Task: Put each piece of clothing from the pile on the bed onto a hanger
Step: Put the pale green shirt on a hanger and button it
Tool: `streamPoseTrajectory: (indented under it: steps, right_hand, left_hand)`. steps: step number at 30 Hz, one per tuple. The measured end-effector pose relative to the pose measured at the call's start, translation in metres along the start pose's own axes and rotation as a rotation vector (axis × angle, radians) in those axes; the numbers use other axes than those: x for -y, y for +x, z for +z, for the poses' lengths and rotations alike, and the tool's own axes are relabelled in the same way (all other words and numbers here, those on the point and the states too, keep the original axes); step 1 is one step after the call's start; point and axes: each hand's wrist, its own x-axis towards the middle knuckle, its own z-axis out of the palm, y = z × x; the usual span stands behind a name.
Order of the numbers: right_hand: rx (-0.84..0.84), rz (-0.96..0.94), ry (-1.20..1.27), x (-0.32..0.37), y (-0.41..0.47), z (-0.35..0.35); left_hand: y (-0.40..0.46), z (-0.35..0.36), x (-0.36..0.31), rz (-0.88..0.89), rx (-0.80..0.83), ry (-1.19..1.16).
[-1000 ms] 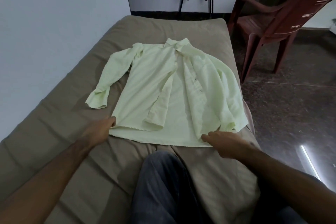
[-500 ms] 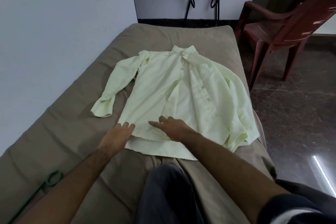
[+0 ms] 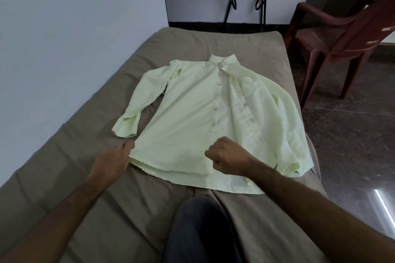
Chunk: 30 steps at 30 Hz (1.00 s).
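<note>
Head view: shirt (image 3: 192, 126) lies flat, front up, on the bed (image 3: 213, 40), front panels partly open. I see the left hand (image 3: 113, 162) resting at the hem corner, fingers fairly straight; the right hand (image 3: 226, 156) is curled on the lower placket, apparently pinching it. I judge this the laying-out step; no hanger is visible, so one must be fetched next.

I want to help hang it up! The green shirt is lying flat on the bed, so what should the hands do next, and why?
Probably smooth the folded-back front panel closed. The shirt lies open on the bed, with the right hand curled on the front edge near the hem and the left hand at the hem's corner. No hanger is in view, so fetching one would likely follow.
</note>
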Motion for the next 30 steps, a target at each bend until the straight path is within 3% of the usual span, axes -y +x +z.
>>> streamPoseTrajectory:
  steps: [3, 7, 10, 18, 24, 27, 30]
  right_hand:
    - [0.178, 0.179, 0.104, 0.007, -0.004, 0.008]
    - [0.288, 0.208, 0.104, 0.027, -0.003, 0.031]
    - [0.222, 0.251, 0.086, 0.036, -0.003, 0.037]
    - [0.109, 0.23, -0.032, 0.043, -0.007, 0.048]
    - [0.153, 0.424, 0.352, 0.05, -0.006, 0.032]
    - [-0.047, 0.605, 0.398, 0.021, -0.027, 0.01]
    - [-0.264, 0.921, 0.343, -0.017, -0.062, -0.015]
  left_hand:
    - [-0.002, -0.002, -0.007, 0.073, -0.058, 0.069]
    - [0.002, 0.002, -0.021, 0.199, -0.124, 0.182]
    - [0.004, 0.006, -0.023, 0.217, -0.114, 0.172]
    - [0.003, -0.001, -0.009, 0.059, 0.013, 0.14]
    - [0.008, -0.008, -0.013, 0.172, 0.118, 0.204]
    - [0.025, -0.03, -0.035, 0.175, 0.111, 0.088]
    - [0.054, -0.047, -0.086, 0.147, 0.188, -0.174]
